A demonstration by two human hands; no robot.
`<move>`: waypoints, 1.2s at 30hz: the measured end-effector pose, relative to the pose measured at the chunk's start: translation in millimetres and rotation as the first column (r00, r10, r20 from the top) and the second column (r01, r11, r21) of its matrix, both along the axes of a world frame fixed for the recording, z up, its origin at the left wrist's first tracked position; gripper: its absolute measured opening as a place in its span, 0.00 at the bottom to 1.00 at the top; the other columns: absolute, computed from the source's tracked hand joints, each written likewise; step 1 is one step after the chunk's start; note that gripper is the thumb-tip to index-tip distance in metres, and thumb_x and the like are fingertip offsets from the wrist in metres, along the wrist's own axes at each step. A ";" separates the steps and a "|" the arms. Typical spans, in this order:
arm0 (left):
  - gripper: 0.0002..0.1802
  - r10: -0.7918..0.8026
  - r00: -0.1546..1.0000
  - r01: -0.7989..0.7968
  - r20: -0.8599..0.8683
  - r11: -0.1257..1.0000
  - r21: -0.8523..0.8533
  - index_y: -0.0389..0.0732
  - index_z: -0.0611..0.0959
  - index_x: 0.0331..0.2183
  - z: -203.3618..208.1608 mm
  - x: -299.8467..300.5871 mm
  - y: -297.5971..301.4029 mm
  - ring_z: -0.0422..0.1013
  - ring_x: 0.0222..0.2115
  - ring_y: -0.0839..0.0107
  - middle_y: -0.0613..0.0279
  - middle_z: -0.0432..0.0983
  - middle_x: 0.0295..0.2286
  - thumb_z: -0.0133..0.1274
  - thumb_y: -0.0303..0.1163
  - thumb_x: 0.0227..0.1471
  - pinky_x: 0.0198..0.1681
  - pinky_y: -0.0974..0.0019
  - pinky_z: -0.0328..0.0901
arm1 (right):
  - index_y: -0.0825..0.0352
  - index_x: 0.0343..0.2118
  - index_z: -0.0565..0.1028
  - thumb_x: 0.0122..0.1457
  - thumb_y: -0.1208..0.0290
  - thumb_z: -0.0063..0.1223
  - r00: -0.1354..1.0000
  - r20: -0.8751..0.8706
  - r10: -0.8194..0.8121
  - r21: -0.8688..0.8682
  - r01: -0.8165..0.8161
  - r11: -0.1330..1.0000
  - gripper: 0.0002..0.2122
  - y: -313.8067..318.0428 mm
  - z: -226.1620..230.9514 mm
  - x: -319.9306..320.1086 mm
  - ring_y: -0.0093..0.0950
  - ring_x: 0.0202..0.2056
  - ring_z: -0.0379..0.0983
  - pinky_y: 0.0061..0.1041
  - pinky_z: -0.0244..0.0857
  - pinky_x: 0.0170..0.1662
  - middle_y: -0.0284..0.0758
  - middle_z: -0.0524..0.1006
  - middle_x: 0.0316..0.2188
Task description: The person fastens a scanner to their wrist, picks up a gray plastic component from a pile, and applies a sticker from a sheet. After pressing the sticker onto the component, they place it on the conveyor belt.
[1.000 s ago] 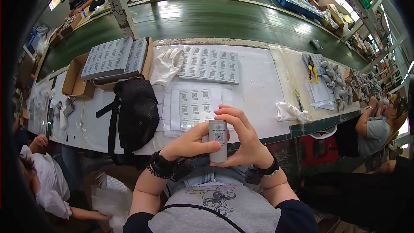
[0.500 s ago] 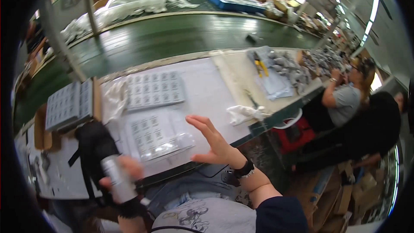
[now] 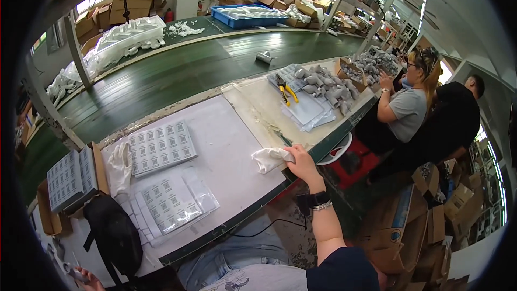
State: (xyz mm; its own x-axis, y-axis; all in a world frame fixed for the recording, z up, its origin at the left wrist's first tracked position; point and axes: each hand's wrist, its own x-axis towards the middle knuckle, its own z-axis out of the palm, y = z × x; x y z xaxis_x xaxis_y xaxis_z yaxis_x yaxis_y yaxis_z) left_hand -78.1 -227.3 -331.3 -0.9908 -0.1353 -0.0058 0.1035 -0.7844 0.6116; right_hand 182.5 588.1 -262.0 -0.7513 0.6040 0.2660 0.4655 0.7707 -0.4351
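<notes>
My right hand (image 3: 306, 166) has its fingers closed on a crumpled white glove (image 3: 271, 159) at the table's front edge. At the lower left rim of the view my left hand (image 3: 90, 280) is partly cut off. Its fingers are around a grey, rounded part (image 3: 73, 272) whose kind I cannot make out. Next to that hand lies a black bag (image 3: 112, 231). Between my hands are a stack of grey label sheets (image 3: 163, 147) and a clear-bagged label pack (image 3: 169, 205). A second white glove (image 3: 119, 170) lies flat beside the stack.
A cardboard box (image 3: 98, 170) with more label sheets stands at the left. Yellow-handled pliers (image 3: 285, 90) and a heap of grey parts (image 3: 328, 89) lie on the right. Behind runs a green conveyor (image 3: 194, 64) carrying a silver cylinder (image 3: 264, 57). A co-worker (image 3: 404, 108) sits at the right.
My right hand went from open above the table to gripping the white glove on the right. My left hand moved down and left; the silvery cylinder it held is no longer clearly seen there.
</notes>
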 end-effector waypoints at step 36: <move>0.22 -0.559 0.776 0.581 0.292 0.456 -0.674 0.33 0.62 0.50 162.5 28.2 333.4 0.63 0.41 0.71 0.61 0.66 0.43 0.42 0.32 0.56 0.44 0.69 0.58 | 0.61 0.46 0.68 0.46 0.63 0.53 0.974 0.188 0.128 0.059 -0.141 0.988 0.22 175.2 76.5 -308.1 0.35 0.34 0.73 0.31 0.66 0.38 0.39 0.76 0.30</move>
